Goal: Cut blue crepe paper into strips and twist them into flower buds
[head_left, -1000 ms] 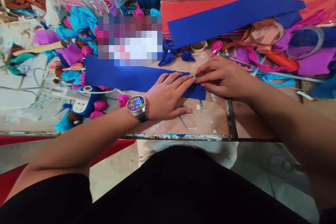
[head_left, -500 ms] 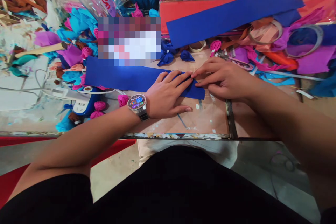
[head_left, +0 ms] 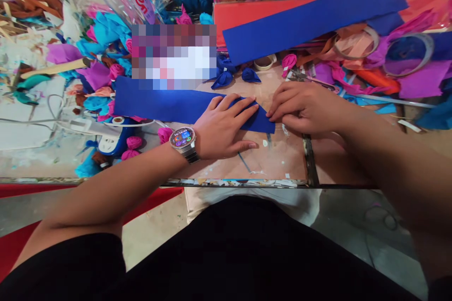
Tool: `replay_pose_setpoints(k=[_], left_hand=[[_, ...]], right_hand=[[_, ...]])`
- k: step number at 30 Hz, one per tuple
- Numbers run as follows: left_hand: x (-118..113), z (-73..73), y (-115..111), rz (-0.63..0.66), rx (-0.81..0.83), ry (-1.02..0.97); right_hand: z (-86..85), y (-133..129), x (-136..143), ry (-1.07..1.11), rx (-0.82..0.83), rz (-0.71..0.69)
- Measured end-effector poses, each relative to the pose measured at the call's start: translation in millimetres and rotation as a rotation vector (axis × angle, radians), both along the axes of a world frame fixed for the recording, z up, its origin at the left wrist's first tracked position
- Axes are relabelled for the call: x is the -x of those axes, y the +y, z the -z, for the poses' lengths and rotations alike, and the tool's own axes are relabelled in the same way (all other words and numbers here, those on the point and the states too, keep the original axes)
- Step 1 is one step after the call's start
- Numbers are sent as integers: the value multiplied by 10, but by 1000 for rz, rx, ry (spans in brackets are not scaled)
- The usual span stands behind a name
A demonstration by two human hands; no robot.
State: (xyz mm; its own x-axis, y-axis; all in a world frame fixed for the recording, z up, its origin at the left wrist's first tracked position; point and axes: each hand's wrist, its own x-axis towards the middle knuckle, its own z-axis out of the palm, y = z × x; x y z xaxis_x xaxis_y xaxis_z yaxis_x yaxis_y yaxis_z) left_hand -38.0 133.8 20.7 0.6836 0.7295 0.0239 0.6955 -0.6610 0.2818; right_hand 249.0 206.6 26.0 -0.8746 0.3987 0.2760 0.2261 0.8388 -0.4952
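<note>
A long dark-blue paper strip (head_left: 158,103) lies across the table in front of me. My left hand (head_left: 228,127), with a watch on its wrist, rests flat on the strip near its right end, fingers spread. At that same end, my right hand (head_left: 300,108) has its thumb and fingertips pinched together on the strip's slanted edge. The right hand's palm and part of its fingers are out of sight. Just beyond the hands sit small rolled blue paper buds (head_left: 250,75).
Another blue strip (head_left: 310,19) lies on a red packet behind. Tape rolls (head_left: 265,61), pink paper buds (head_left: 134,142) and coloured scraps crowd around. A power strip (head_left: 111,138) with its cable sits at left. The table's front edge (head_left: 243,182) runs below my hands; a pixelated patch hides one area.
My right hand's fingertips have moved right and down along the strip's end, away from my left fingers, and drawn closer together. My left hand stays nearly still.
</note>
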Motion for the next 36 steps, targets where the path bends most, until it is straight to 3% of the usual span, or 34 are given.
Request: replay_pose_setpoints(k=[15, 22, 27, 31, 33, 36], left_hand=[[-12, -48, -81, -86, -46, 37], [-18, -59, -90, -107, -65, 36], [-15, -47, -71, -132, -68, 43], [6, -23, -51, -165, -85, 49], [12, -17, -49, -171, -90, 40], [13, -23, -43, -175, -86, 8]], right_hand=[[-65, -16, -5, -3, 58, -35], [12, -65, 30, 53, 21, 194], [101, -50, 45, 48, -43, 104], [55, -59, 30, 22, -42, 100], [21, -78, 43, 10, -12, 124], [1, -108, 91, 22, 29, 268]])
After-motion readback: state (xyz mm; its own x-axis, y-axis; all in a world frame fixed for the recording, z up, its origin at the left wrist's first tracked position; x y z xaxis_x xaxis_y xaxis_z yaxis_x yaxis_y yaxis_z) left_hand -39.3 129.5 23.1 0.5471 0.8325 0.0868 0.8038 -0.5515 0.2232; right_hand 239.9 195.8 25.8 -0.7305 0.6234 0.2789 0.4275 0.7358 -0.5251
